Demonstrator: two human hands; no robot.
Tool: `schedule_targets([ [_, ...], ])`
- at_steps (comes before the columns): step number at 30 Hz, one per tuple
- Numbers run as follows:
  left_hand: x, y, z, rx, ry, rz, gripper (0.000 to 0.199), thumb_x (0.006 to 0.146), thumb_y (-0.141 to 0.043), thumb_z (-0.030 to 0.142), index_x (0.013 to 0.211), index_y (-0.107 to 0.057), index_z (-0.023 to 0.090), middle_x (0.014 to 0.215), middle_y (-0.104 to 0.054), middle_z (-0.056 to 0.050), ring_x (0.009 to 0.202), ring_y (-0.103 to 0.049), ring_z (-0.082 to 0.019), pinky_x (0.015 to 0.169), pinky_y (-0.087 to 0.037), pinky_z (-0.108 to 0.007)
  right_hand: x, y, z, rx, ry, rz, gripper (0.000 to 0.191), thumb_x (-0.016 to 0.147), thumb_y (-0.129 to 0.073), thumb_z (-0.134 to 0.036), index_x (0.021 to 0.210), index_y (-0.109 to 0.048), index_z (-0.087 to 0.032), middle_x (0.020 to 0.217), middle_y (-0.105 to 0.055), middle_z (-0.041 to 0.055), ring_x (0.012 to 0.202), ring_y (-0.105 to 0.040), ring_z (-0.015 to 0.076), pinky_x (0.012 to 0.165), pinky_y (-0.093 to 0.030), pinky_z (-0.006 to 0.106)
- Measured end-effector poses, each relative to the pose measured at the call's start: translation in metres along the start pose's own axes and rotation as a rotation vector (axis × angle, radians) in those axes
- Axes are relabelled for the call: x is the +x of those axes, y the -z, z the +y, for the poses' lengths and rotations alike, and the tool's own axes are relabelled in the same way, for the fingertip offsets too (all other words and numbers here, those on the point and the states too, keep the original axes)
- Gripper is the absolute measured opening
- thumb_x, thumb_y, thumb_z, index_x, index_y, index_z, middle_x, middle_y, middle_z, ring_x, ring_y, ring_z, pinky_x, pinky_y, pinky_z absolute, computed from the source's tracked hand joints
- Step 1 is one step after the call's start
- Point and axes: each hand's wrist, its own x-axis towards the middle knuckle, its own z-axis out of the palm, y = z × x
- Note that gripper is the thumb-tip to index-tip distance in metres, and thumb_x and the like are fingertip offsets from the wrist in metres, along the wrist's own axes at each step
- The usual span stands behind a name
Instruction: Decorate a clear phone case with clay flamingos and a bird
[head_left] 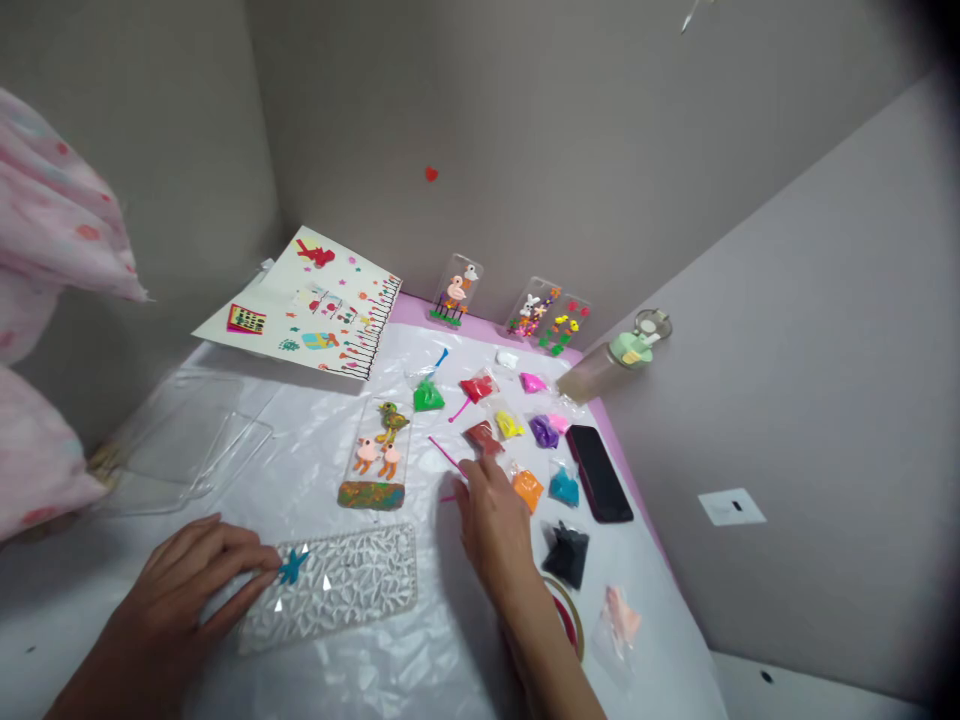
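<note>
My left hand [206, 580] has its thumb and fingertips pinched at the edge of a blue clay starfish [293, 566]. The starfish sits on the left part of a clear, textured phone case [360, 585] lying flat. Farther right, my right hand [495, 520] is closed over the end of a thin pink modelling tool [447, 456]; the fingertips are partly hidden. A second pink stick shows just left of that hand. Behind the textured case lies a clear phone case [375, 455] with clay birds and a mottled clay strip.
Bags of coloured clay, including orange [527, 490] and black [567, 553], surround my right hand. A phone [600, 473] and bottle [611, 362] stand or lie to the right. A tape roll [574, 620] is beside my forearm. Clear cases [187, 450] and a decorated sheet [300, 320] are left.
</note>
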Motion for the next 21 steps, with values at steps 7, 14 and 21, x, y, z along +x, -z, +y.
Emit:
schedule_targets([
  [7, 0.003, 0.002, 0.008, -0.021, 0.04, 0.059, 0.029, 0.102, -0.058, 0.054, 0.108, -0.076, 0.033, 0.104, -0.081, 0.002, 0.107, -0.071, -0.027, 0.11, -0.045, -0.042, 0.023, -0.021, 0.005, -0.022, -0.038, 0.016, 0.022, 0.1, -0.052, -0.005, 0.097, -0.072, -0.015, 0.115, -0.072, 0.0187, 0.098, -0.07, 0.0289, 0.075, -0.048, 0.033],
  [14, 0.011, 0.004, 0.022, -0.075, 0.009, 0.135, 0.023, 0.106, -0.056, 0.049, 0.106, -0.074, 0.034, 0.098, -0.077, 0.004, 0.1, -0.069, -0.024, 0.107, -0.044, -0.039, 0.009, -0.01, -0.005, 0.186, 0.005, 0.035, 0.018, 0.097, -0.056, -0.011, 0.103, -0.072, -0.015, 0.091, -0.074, 0.0092, 0.082, -0.069, 0.0226, 0.074, -0.051, 0.03],
  [21, 0.018, 0.006, 0.029, -0.079, -0.065, 0.162, 0.021, 0.109, -0.053, 0.039, 0.103, -0.071, 0.033, 0.09, -0.075, 0.005, 0.093, -0.066, -0.022, 0.096, -0.046, -0.037, -0.04, 0.0, -0.051, 1.347, 0.095, -0.287, 0.023, 0.091, -0.081, -0.039, 0.112, -0.079, -0.029, 0.1, -0.07, 0.0023, 0.091, -0.069, 0.019, 0.083, -0.055, 0.028],
])
